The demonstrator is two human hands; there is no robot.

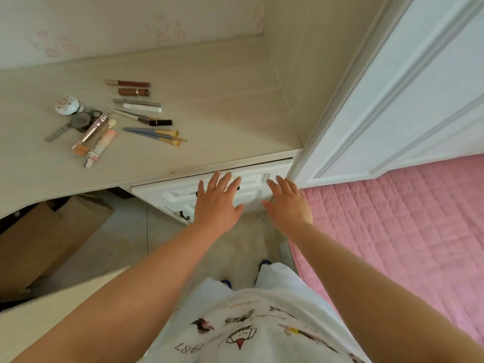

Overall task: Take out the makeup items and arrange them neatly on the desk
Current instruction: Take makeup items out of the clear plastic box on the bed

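Note:
Makeup items lie on the pale desk point(222, 106). A row of sticks runs down the middle: a brown tube point(128, 83), a brown lipstick point(133, 92), a white tube point(142, 108), a black-capped lipstick point(160, 123) and blue-handled brushes point(154, 136). Left of them sits a looser heap with a floral white jar point(67, 105), a dark round compact point(81, 121), a rose-gold tube point(91, 131) and a pink brush point(100, 148). My left hand point(218, 203) and my right hand point(288, 203) are spread flat, fingers straight, against the white drawer front point(178, 192) under the desk edge. Neither hand holds anything.
A white panelled door point(392, 100) stands at the right of the desk. A bed with a pink quilt point(392, 231) fills the right side. Cardboard boxes point(52, 231) sit on the floor under the desk at the left.

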